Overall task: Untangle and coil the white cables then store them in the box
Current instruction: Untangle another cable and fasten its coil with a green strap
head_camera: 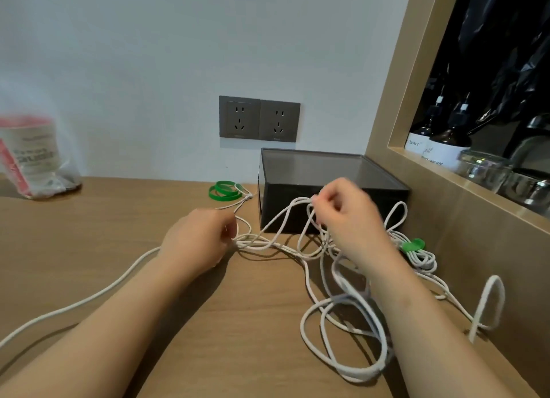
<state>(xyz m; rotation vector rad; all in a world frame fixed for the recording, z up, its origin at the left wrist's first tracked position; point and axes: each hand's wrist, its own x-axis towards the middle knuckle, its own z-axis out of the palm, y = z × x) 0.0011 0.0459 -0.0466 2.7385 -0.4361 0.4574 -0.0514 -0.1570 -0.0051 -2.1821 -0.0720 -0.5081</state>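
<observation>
- The left hand (199,237), seen from the head camera, sits low on the wooden table (119,234), fingers curled and pinching several strands of the white cables (342,323), apparently to anchor the tangle.
- The right hand (348,216) is raised just right of it, fingertips pinching a loop lifted off the table, probably to pull that strand free of the knot.
- The cables sprawl across the middle and near right of the table. One long strand trails off to the near left, and loose loops lie below the right forearm.
- A coiled bundle (422,257), already bound with a green tie (413,245), lies at the right by the wooden wall panel. It is not yet in the box.
- The dark box (333,195) stands at the far side against the wall, just behind the hands. Its top looks covered, so it likely needs opening.
- Spare green bands (224,190) wait just left of the box, within reach for binding.
- Wall sockets (259,119) are above, and a plastic bag (35,159) is far left.
</observation>
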